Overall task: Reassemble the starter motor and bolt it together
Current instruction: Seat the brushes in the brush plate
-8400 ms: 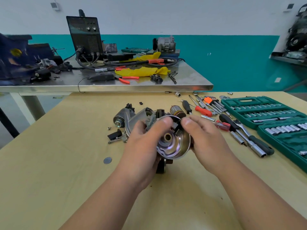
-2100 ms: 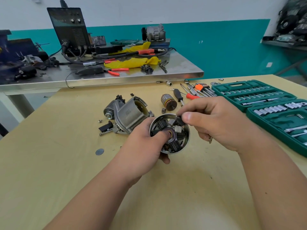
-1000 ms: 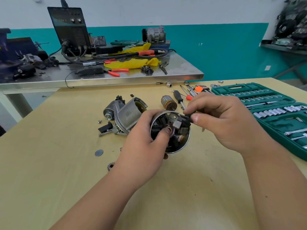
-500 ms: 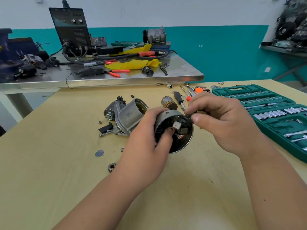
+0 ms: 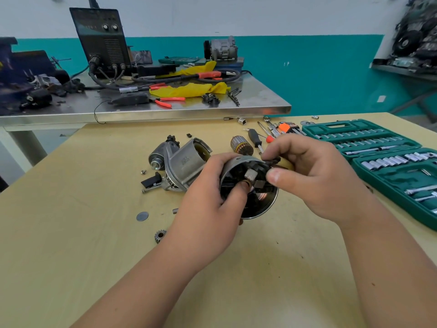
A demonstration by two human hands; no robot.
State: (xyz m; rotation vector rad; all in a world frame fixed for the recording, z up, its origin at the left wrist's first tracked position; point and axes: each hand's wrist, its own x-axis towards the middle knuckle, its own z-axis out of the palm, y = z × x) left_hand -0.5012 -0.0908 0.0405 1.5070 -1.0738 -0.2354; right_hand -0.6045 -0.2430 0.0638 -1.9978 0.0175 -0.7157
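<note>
white wall (image 5: 260, 13) up top with a teal band (image 5: 331, 74) below, steel bench (image 5: 165, 110) behind a pale wooden table (image 5: 71, 233)

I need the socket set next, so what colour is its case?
Dark teal green. The socket set case lies open on the right, and the head view shows it best.

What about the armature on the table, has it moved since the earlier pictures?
No. The armature lies just left of the black-handled screwdriver, as in every earlier picture; only the camera view has shifted.

Shiny round end cap (image 5: 264, 202), black brush holder (image 5: 252, 175) inside, held tilted; grey motor housing (image 5: 186, 162) lies just behind.
</note>
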